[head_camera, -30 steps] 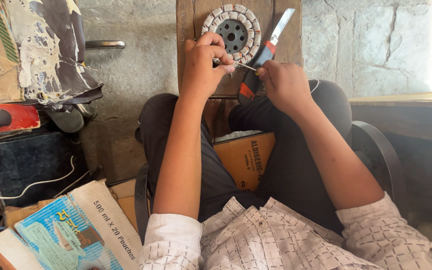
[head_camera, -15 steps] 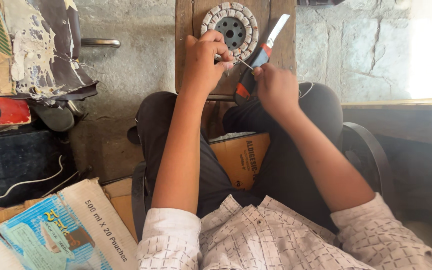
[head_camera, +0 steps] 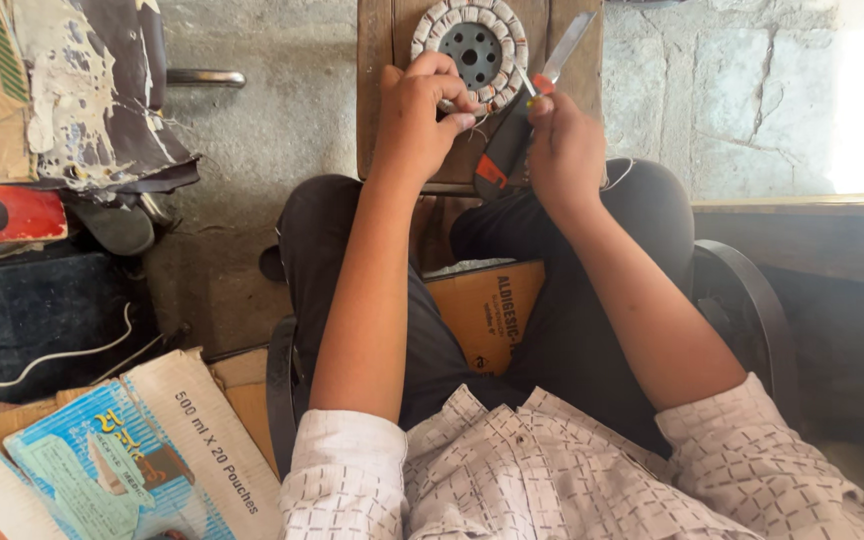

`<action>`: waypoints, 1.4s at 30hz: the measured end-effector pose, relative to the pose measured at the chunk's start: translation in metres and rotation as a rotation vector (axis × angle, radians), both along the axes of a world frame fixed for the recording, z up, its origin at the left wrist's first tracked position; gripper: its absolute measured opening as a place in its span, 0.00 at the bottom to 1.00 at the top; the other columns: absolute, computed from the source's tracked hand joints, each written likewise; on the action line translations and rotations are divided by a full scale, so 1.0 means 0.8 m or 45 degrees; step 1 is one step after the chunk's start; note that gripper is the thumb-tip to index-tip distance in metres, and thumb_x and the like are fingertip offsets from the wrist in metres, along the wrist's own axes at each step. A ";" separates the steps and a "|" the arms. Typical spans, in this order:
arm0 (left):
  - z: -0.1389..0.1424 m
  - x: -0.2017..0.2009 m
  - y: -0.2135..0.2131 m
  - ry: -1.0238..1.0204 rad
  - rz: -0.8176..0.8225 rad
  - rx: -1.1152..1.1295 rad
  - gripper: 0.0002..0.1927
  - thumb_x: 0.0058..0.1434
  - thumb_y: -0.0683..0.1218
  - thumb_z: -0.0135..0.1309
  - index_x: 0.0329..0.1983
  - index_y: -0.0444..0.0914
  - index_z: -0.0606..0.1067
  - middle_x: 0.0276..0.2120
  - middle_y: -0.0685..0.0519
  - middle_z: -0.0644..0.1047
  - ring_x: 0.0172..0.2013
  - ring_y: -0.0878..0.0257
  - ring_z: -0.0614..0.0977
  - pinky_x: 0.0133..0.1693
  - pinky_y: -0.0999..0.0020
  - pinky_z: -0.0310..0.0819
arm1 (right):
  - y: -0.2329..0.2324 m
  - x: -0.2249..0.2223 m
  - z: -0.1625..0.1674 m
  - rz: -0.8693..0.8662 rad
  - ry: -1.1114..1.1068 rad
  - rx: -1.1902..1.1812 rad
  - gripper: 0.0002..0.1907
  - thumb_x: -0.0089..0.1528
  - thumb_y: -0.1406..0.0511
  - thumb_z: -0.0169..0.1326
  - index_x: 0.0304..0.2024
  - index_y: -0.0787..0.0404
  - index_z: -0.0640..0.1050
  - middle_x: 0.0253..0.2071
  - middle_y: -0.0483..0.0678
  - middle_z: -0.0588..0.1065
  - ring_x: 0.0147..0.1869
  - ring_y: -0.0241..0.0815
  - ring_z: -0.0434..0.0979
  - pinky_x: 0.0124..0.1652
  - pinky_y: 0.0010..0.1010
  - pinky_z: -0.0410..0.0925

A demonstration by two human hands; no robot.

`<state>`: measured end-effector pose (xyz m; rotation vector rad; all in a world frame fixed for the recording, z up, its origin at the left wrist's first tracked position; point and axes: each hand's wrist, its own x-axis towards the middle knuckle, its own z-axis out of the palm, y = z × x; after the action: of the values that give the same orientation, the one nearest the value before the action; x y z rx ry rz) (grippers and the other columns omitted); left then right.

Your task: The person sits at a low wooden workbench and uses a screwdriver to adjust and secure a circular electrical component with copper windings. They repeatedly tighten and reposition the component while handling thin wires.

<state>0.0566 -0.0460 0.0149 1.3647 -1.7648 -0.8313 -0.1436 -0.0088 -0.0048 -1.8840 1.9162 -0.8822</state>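
A round metal core [head_camera: 475,45] ringed with pale wound coils lies on a small wooden board [head_camera: 376,90] in front of my knees. My left hand [head_camera: 422,115] rests at the core's lower left edge, fingers pinched on a thin wire. My right hand [head_camera: 564,150] grips a black and orange utility knife [head_camera: 524,112] whose blade points up and to the right beside the core. The knife's lower body crosses the gap between my hands.
A brown cardboard box [head_camera: 487,310] sits between my legs. At the left are a blue printed carton [head_camera: 102,470], a black case [head_camera: 32,310], a red object [head_camera: 12,215] and a worn dark sheet [head_camera: 102,90]. A dark chair arm [head_camera: 742,300] curves at the right.
Both hands stay at the core. My right hand has shifted slightly toward the left hand with the knife, and the view has drifted a little.
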 end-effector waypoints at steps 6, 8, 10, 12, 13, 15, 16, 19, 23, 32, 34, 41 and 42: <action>0.021 -0.015 0.027 -0.361 0.084 -0.340 0.17 0.37 0.50 0.75 0.30 0.44 0.83 0.40 0.55 0.74 0.44 0.53 0.73 0.41 0.56 0.65 | -0.009 -0.026 0.018 -0.080 -0.131 -0.168 0.08 0.70 0.65 0.55 0.42 0.65 0.77 0.31 0.57 0.79 0.36 0.57 0.81 0.37 0.44 0.70; 0.027 -0.033 0.041 -0.471 0.109 -0.428 0.16 0.42 0.50 0.73 0.33 0.43 0.83 0.38 0.56 0.75 0.43 0.55 0.74 0.41 0.56 0.66 | -0.014 -0.031 0.026 -0.043 -0.123 -0.238 0.08 0.67 0.68 0.57 0.46 0.66 0.77 0.34 0.57 0.80 0.38 0.58 0.81 0.38 0.43 0.70; 0.031 -0.044 0.046 -0.538 0.151 -0.512 0.12 0.49 0.48 0.71 0.35 0.43 0.82 0.37 0.57 0.75 0.43 0.56 0.75 0.41 0.58 0.68 | -0.017 -0.034 0.034 -0.017 -0.160 -0.274 0.10 0.65 0.69 0.58 0.48 0.65 0.76 0.36 0.56 0.81 0.39 0.57 0.82 0.40 0.42 0.71; 0.031 -0.051 0.049 -0.557 0.210 -0.565 0.05 0.57 0.43 0.68 0.36 0.44 0.82 0.37 0.59 0.76 0.43 0.58 0.76 0.41 0.60 0.69 | -0.018 -0.034 0.038 0.005 -0.240 -0.247 0.09 0.65 0.70 0.58 0.47 0.64 0.75 0.36 0.54 0.82 0.41 0.55 0.84 0.42 0.41 0.73; 0.032 -0.052 0.049 -0.510 0.146 -0.575 0.06 0.56 0.43 0.67 0.35 0.44 0.82 0.36 0.59 0.76 0.43 0.57 0.77 0.41 0.60 0.70 | -0.020 -0.035 0.039 0.012 -0.232 -0.263 0.09 0.65 0.70 0.58 0.47 0.64 0.75 0.37 0.55 0.81 0.42 0.56 0.84 0.42 0.41 0.73; 0.032 -0.048 0.048 -0.420 0.020 -0.584 0.07 0.53 0.43 0.66 0.35 0.42 0.81 0.36 0.57 0.77 0.42 0.56 0.78 0.41 0.59 0.72 | -0.025 -0.038 0.039 0.029 -0.218 -0.285 0.10 0.64 0.70 0.59 0.47 0.64 0.75 0.39 0.56 0.81 0.43 0.57 0.83 0.43 0.41 0.73; 0.032 -0.046 0.046 -0.364 0.053 -0.544 0.10 0.52 0.43 0.66 0.38 0.41 0.82 0.36 0.57 0.77 0.42 0.56 0.77 0.42 0.60 0.73 | -0.030 -0.040 0.038 0.056 -0.185 -0.321 0.11 0.63 0.71 0.59 0.48 0.64 0.75 0.41 0.57 0.80 0.44 0.58 0.83 0.44 0.42 0.72; 0.035 -0.040 0.042 -0.277 0.094 -0.452 0.13 0.51 0.41 0.65 0.41 0.41 0.83 0.36 0.56 0.77 0.41 0.56 0.77 0.43 0.60 0.74 | -0.049 -0.047 0.032 0.118 -0.081 -0.383 0.13 0.62 0.72 0.60 0.48 0.64 0.75 0.44 0.57 0.79 0.48 0.59 0.80 0.47 0.44 0.71; 0.039 -0.034 0.034 -0.342 0.035 -0.494 0.08 0.52 0.40 0.64 0.35 0.43 0.84 0.33 0.57 0.77 0.40 0.57 0.78 0.41 0.60 0.74 | -0.067 -0.045 0.015 0.133 -0.043 -0.368 0.13 0.62 0.71 0.61 0.49 0.63 0.76 0.45 0.55 0.78 0.51 0.59 0.77 0.49 0.45 0.69; 0.036 -0.052 0.026 -0.482 -0.017 -0.614 0.02 0.57 0.43 0.62 0.34 0.43 0.82 0.33 0.60 0.75 0.39 0.59 0.76 0.37 0.61 0.73 | -0.080 -0.058 -0.004 0.101 -0.090 -0.333 0.18 0.61 0.72 0.61 0.53 0.64 0.75 0.51 0.57 0.76 0.56 0.61 0.75 0.54 0.46 0.68; 0.037 -0.058 0.028 -0.546 -0.019 -0.608 0.02 0.57 0.43 0.60 0.33 0.43 0.80 0.33 0.59 0.75 0.39 0.58 0.76 0.37 0.61 0.73 | -0.081 -0.063 -0.007 0.111 -0.110 -0.347 0.19 0.60 0.72 0.62 0.54 0.65 0.75 0.54 0.59 0.75 0.58 0.63 0.74 0.56 0.46 0.68; 0.032 -0.096 0.015 -1.043 -0.030 -0.588 0.02 0.58 0.43 0.54 0.32 0.40 0.72 0.34 0.53 0.72 0.40 0.55 0.77 0.32 0.58 0.74 | -0.065 -0.076 0.019 0.059 -0.030 -0.462 0.21 0.61 0.70 0.65 0.55 0.61 0.74 0.64 0.57 0.69 0.67 0.62 0.70 0.63 0.45 0.67; 0.030 -0.098 0.014 -1.097 -0.017 -0.597 0.03 0.59 0.44 0.54 0.33 0.40 0.72 0.34 0.53 0.72 0.39 0.55 0.77 0.32 0.57 0.74 | -0.055 -0.075 0.030 0.034 0.048 -0.497 0.21 0.62 0.69 0.65 0.56 0.59 0.74 0.65 0.56 0.69 0.68 0.62 0.69 0.64 0.45 0.66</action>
<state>-0.0219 -0.0350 0.0392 1.4727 -2.3910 0.2480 -0.2035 -0.0530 0.0189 -2.1451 1.8358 -1.2983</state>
